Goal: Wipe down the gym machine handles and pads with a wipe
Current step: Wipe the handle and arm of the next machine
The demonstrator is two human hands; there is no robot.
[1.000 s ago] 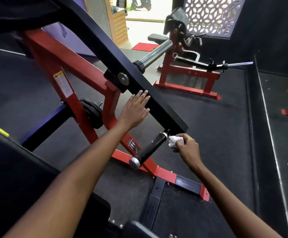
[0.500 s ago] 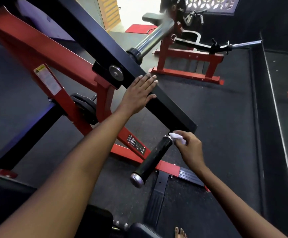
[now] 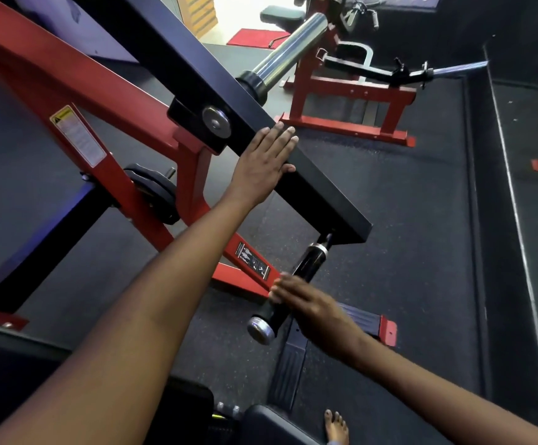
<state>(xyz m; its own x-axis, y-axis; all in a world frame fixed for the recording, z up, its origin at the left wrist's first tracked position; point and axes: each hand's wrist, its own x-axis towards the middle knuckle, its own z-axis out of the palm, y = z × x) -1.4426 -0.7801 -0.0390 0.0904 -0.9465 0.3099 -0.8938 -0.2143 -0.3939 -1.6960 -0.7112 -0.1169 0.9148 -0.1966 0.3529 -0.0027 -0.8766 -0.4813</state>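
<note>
Reaching low, the right hand lies over the near end of the black handle, motion-blurred; I cannot tell its grip, and the wipe is hidden. Farther up, the left hand presses flat, fingers together, on the black lever arm above the red frame.

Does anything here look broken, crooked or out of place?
Nothing stands out. The left hand rests flat on the black arm, the right hand wraps the handle, and the machine looks intact.
</note>
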